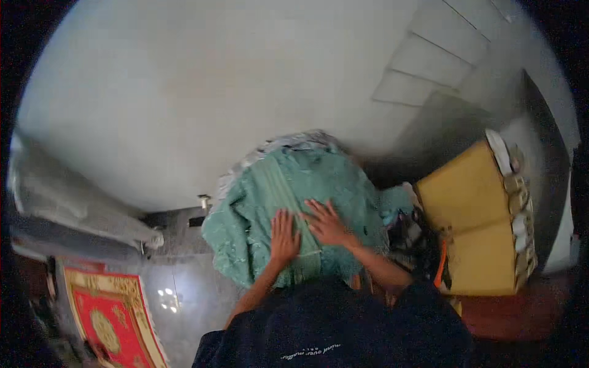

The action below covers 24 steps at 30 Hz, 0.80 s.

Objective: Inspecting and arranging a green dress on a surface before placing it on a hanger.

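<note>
A green cloth (331, 177), flecked with white marks, is spread over a rounded heap in front of me. Down its middle runs a long, lighter green strip of cloth (276, 181), narrow and fairly straight. My left hand (284, 240) lies palm down at the left side of the strip, fingers extended. On the strip's right edge rests my right hand (327, 225), also palm down with the fingers spread. Neither hand grips anything. From under the far edge of the green cloth, a grey patterned cloth (317, 136) shows.
At right stands a yellow-topped piece of furniture (469, 193), with several pale objects along its far side and an orange item (441, 264) at its near edge. Dark fabrics (407, 230) lie beside the heap. A red-and-gold rug (108, 317) covers part of the grey floor (193, 276).
</note>
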Motion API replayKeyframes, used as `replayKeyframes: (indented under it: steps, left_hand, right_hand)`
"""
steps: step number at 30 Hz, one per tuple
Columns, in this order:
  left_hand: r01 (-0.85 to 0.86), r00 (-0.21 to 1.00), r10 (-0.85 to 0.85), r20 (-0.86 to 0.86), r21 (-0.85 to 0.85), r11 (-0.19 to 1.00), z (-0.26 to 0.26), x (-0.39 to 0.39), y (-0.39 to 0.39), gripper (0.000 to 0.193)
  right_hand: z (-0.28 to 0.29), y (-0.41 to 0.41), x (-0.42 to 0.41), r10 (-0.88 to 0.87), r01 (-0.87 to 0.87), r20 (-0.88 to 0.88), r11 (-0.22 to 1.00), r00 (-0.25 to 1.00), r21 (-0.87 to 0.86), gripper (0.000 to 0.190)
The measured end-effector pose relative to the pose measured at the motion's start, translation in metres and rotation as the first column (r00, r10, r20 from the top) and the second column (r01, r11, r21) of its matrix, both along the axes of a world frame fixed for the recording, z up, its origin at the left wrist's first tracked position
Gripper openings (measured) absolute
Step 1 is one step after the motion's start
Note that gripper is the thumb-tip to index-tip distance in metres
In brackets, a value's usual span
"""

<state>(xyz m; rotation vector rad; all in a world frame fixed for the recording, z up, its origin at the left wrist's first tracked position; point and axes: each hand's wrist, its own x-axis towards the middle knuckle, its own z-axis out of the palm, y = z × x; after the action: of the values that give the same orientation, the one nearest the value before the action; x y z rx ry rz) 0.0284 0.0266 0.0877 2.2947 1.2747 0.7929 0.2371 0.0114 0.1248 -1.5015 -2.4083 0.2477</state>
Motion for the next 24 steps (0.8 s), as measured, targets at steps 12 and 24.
replayKeyframes:
  steps: [12,24]
  left_hand:
    - [-0.021,0.98,0.022,-0.198,0.005,1.0,0.002,0.001,0.002,0.061]
    - [-0.103,0.992,0.104,-0.072,0.019,0.994,0.016,0.008,-0.007,0.055]
  right_hand:
    - [-0.151,-0.089,0.281,-0.981,0.974,0.038,-0.192,-0.188,-0.122,0.031]
    - [-0.319,-0.092,0.386,0.314,0.935,0.948,0.321,0.046,-0.151,0.076]
